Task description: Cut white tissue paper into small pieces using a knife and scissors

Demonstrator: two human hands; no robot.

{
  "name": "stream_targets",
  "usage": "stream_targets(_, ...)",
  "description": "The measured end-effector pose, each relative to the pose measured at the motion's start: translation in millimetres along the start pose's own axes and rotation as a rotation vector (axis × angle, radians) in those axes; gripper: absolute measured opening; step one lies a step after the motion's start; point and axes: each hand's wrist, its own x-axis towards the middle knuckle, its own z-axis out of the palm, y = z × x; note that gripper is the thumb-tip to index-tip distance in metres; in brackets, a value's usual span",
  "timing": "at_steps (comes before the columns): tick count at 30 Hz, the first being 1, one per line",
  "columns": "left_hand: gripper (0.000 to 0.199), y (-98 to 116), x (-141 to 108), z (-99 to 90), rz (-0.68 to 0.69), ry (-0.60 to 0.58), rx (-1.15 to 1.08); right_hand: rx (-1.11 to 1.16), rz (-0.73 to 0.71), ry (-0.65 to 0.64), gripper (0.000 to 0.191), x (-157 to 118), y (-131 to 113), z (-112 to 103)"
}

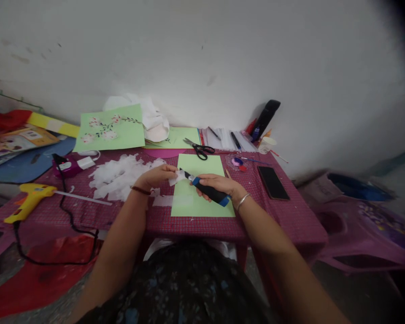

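My right hand [219,183] is wrapped round the blue-and-black handle of a utility knife [216,192]. Its dark blade points up and left, close to a small piece of white paper [176,177] pinched in the fingers of my left hand [160,174]. Whether the blade touches the paper, I cannot tell. Below both hands lies a light green sheet [202,209], with a strip of thin white paper [164,200] overlapping its left edge. A heap of torn or cut white paper pieces [118,175] is spread left of my left hand.
Black-handled scissors [200,148] rest at the sheet's far edge. A phone [273,182] lies on the right. To the left are a yellow glue gun [33,198] with a trailing cord and a purple socket [67,166]. A green flower picture [110,128] leans at the back.
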Motion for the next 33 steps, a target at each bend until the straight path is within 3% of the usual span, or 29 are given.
stream_targets(5, 0.01, -2.6, 0.6, -8.5, 0.006, 0.079, -0.012, 0.017, -0.037, 0.097, 0.033, 1.6, -0.4, -2.7)
stream_targets(10, 0.013, -4.5, 5.9, 1.4, 0.023, 0.145, -0.055, -0.043, -0.168, 0.514, 0.031, 29.6, -5.8, 10.3)
stream_targets(12, 0.013, -4.7, 7.8, 5.6, 0.037, 0.143, -0.04, -0.108, -0.184, 0.608, 0.033, 45.7, -10.5, 16.4)
stream_targets(18, 0.016, -7.0, 7.1, -0.4, 0.098, 0.152, -0.155, -0.329, -0.187, 0.664, 0.031, 94.1, -24.6, 20.5)
stream_targets(24, 0.046, -0.6, -6.9, -16.7, 0.225, 0.439, -0.379, -0.361, -0.161, 0.683, 0.026, 146.6, -38.0, 11.1)
stream_targets(26, 0.061, 3.5, -13.6, -20.3, 0.236, 0.467, -0.391, -0.36, -0.142, 0.679, 0.029, 158.6, -42.2, 9.8)
stream_targets(29, 0.075, 8.2, -21.2, -23.1, 0.26, 0.429, -0.372, -0.317, -0.119, 0.659, 0.026, 160.7, -48.1, 12.5)
stream_targets(33, 0.076, 11.1, -22.0, -20.3, 0.299, 0.366, -0.345, -0.201, -0.107, 0.597, 0.016, 136.3, -53.0, 21.5)
